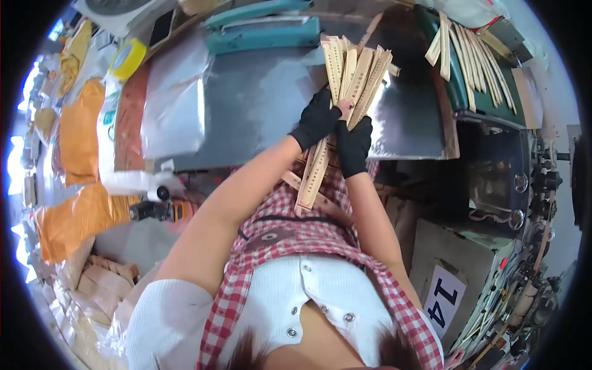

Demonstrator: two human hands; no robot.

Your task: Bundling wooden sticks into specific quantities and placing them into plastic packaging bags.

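My left hand (pixel 316 120), in a black glove with bare fingertips, is closed around a fanned bundle of long, slim tan paper packets (pixel 336 65), which look like paper-sleeved chopsticks. Just below and to its right, my right hand (pixel 354 147), gloved in black too, wraps the same bundle. The upper ends spread out over the dark tabletop (pixel 259 105). Lower ends (pixel 313 179) stick out beneath my hands toward my checked apron. Printing runs along the packets. My palms hide the middle of the bundle.
Teal bag sealer (pixel 265 36) at the table's back; clear plastic bags (pixel 176 102) on its left. Yellow tape roll (pixel 128 58) and orange packages (pixel 82 132) lie farther left. More slim packets (pixel 478 58) rest on a green surface at right, above a dark machine (pixel 499 166).
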